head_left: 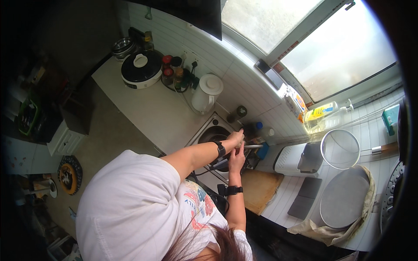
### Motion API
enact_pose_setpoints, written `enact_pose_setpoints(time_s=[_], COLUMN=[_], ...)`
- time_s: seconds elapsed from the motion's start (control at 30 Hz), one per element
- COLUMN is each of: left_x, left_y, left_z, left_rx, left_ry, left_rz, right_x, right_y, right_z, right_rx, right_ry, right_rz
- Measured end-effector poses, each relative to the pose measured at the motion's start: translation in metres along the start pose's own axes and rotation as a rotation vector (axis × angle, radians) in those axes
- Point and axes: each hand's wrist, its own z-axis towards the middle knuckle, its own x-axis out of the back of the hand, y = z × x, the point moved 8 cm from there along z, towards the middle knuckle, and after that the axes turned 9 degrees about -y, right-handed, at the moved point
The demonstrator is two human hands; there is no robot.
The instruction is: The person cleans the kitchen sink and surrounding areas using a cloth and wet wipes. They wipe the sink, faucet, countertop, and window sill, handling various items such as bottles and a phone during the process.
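Note:
Over a stainless steel sink (192,138), my two hands meet beside the metal faucet spout (253,146). My left hand (235,138), with a black band on its wrist, curls round a small beige thing (241,142), mostly hidden by the fingers. From below, my right hand (237,160) brings its fingertips up to that thing; whether it grips it cannot be made out. A black strap with a small module (230,190) circles the right forearm. My forearms hide part of the basin.
Right of the sink lie a wooden cutting board (261,187), a perforated white holder (290,160), a mesh strainer (340,149) and a round grey pan (344,197). A white kettle (205,93) and an electric cooker (142,70) stand left. Bottles (256,129) line the wall.

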Motion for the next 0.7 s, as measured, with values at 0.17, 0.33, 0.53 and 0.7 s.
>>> enact_pose_setpoints(time_s=[0.17,0.33,0.53,0.7], left_x=[-0.008,-0.010,-0.005,-0.005], left_y=[0.002,0.011,0.033,0.046], left_z=[-0.013,-0.047,-0.044,-0.042], left_rx=[-0.170,-0.122,-0.168,-0.175], left_ry=[-0.062,-0.197,-0.227,-0.232], left_rz=[-0.228,-0.394,-0.303,-0.219], right_x=[0.008,0.016,0.023,0.016], right_y=[0.006,-0.005,0.007,0.019], right_z=[0.007,0.011,0.019,0.016], right_rx=[0.066,0.254,0.137,0.135], right_ry=[0.100,0.231,0.167,0.042], right_rz=[-0.198,-0.356,-0.024,0.084])
